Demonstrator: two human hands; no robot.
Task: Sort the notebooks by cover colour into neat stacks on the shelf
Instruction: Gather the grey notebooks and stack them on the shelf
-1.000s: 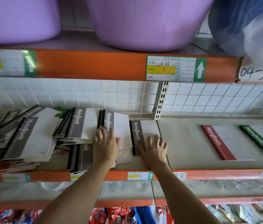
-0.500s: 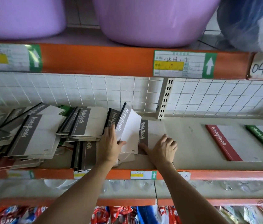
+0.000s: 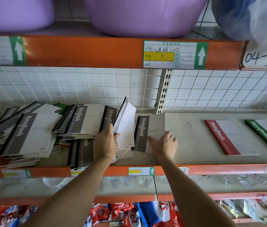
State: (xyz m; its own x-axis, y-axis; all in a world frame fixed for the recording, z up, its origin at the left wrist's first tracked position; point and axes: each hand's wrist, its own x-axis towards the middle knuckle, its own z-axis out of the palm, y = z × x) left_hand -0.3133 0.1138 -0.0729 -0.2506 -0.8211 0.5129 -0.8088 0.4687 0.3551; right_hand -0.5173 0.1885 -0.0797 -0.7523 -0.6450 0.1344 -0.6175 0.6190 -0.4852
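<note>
Reaching onto the shelf (image 3: 195, 141) with both hands. Left hand (image 3: 107, 143) pinching a grey-spined notebook (image 3: 125, 126), tilted up off the pile. Right hand (image 3: 164, 143) resting with fingers curled on a flat grey notebook (image 3: 143, 133) just beside it. Left of the left hand, a loose heap of grey notebooks (image 3: 31, 133), overlapping and askew. Well right of the right hand, lying flat and apart: a red notebook (image 3: 219, 136), then a green notebook (image 3: 264, 135). Farther up, lilac tubs (image 3: 139, 15).

Bare forearms, ringless hands (image 3: 106, 141)
</note>
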